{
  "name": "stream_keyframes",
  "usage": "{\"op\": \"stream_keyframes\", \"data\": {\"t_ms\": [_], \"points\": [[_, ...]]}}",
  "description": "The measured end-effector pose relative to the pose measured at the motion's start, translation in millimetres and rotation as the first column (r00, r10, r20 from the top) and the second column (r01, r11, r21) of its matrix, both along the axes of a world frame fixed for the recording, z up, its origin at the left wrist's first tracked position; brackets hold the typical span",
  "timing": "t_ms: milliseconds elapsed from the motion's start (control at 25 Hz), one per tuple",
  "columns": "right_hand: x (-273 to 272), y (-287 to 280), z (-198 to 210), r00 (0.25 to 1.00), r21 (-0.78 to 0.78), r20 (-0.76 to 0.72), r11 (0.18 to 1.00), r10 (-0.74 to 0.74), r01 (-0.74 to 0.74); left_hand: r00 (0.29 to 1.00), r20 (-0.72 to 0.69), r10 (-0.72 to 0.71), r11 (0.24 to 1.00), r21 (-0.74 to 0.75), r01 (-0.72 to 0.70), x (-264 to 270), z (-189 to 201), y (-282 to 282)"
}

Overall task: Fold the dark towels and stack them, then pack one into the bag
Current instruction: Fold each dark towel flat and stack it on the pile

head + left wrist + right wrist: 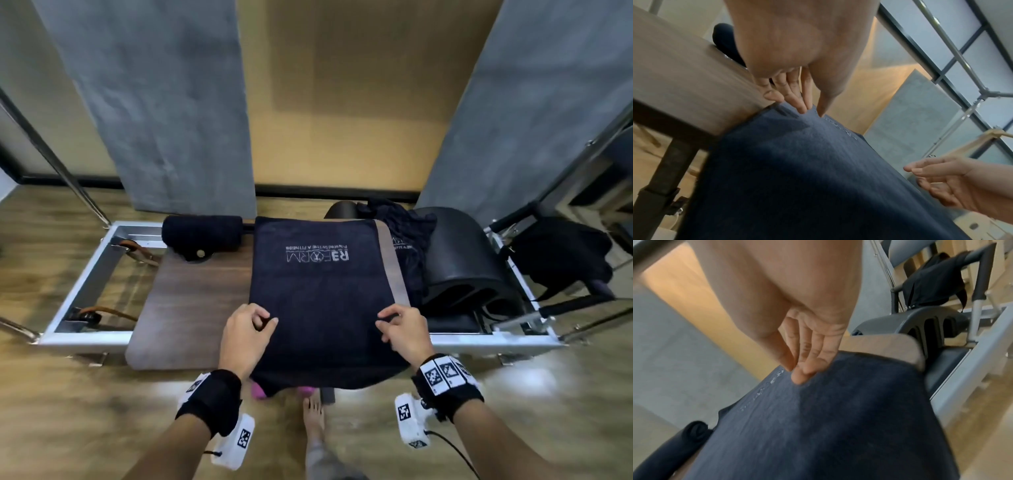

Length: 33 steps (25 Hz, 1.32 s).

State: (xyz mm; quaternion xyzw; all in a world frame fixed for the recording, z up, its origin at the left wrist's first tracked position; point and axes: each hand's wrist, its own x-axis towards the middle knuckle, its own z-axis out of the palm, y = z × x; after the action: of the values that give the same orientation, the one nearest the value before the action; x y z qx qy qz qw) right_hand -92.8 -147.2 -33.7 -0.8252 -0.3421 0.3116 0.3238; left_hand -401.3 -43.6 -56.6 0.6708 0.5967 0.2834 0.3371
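Note:
A dark navy towel (322, 294) with a white logo lies spread on a wooden board (191, 301), and its near end hangs over the front edge. My left hand (265, 320) is at the towel's left edge, thumb and fingertips (803, 110) pinching the cloth (818, 162). Over the right edge, my right hand (385, 320) has loosely curled fingers whose tips (800, 379) touch the towel (838, 418). A rolled dark towel (202, 236) lies at the back left. More dark towels (407, 240) sit crumpled at the back right. A black bag (561, 260) hangs on the right.
The board rests on a metal exercise frame (85, 274) with leather straps at its left end. A black curved barrel (459, 260) stands right of the board. Grey panels and a wooden wall rise behind. A bare foot (313, 418) stands on the wood floor below the towel.

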Motion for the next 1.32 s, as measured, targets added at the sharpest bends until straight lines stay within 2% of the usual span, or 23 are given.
{"op": "stream_keyframes", "data": {"t_ms": [40, 120, 200, 320, 400, 520, 720, 800, 880, 960, 1040, 1120, 1200, 1320], "points": [[-1, -10, -1, 0.996, -0.053, 0.089, 0.999, 0.008, -0.004, 0.996, -0.081, -0.02, 1.0, -0.013, 0.019, -4, 1, -8], [-1, -25, -4, 0.985, -0.131, 0.17, 0.991, 0.015, 0.008, 0.971, -0.232, -0.059, 0.996, -0.077, 0.042, -11, 2, -20], [-5, -34, -6, 0.984, -0.162, 0.177, 0.987, 0.021, 0.008, 0.948, -0.308, -0.083, 0.993, -0.104, 0.053, -16, 2, -27], [-8, -35, -8, 0.988, -0.135, 0.151, 0.991, 0.031, -0.01, 0.926, -0.359, -0.114, 0.993, -0.056, 0.101, -15, 3, -32], [-8, -30, -2, 0.993, -0.094, 0.114, 0.996, 0.017, -0.006, 0.945, -0.313, -0.092, 0.995, 0.002, 0.098, -9, 7, -31], [-9, -2, 18, 0.998, 0.037, 0.065, 0.999, 0.013, -0.015, 0.986, -0.168, -0.013, 0.996, 0.081, 0.027, 6, 25, -11], [-6, 93, 57, 0.995, 0.245, -0.066, 0.968, 0.073, -0.054, 0.996, -0.073, 0.047, 0.977, 0.212, -0.031, 55, 67, 58], [-6, 129, 62, 0.993, 0.262, -0.085, 0.963, 0.084, -0.059, 0.999, -0.046, 0.003, 0.981, 0.192, 0.006, 74, 74, 83], [-7, 158, 59, 0.989, 0.236, -0.109, 0.969, 0.102, -0.073, 0.992, 0.094, -0.087, 0.993, 0.089, 0.078, 91, 70, 102], [-9, 170, 52, 0.975, 0.205, -0.189, 0.976, 0.115, -0.076, 0.965, 0.203, -0.165, 0.986, -0.004, 0.169, 95, 60, 106], [-4, 165, 40, 0.966, 0.194, -0.231, 0.978, 0.119, -0.074, 0.962, 0.205, -0.181, 0.983, -0.001, 0.185, 85, 44, 102], [4, 146, 26, 0.968, 0.168, -0.235, 0.984, 0.093, -0.054, 0.986, 0.143, -0.081, 0.997, 0.021, 0.078, 67, 29, 94], [12, 119, 10, 0.987, 0.074, -0.159, 0.997, 0.029, -0.017, 1.0, 0.008, 0.022, 1.0, -0.015, -0.022, 43, 13, 83], [17, 77, -8, 0.997, -0.114, -0.071, 0.994, -0.002, -0.006, 0.974, -0.226, 0.014, 0.987, -0.151, -0.049, 16, 4, 58]]}}
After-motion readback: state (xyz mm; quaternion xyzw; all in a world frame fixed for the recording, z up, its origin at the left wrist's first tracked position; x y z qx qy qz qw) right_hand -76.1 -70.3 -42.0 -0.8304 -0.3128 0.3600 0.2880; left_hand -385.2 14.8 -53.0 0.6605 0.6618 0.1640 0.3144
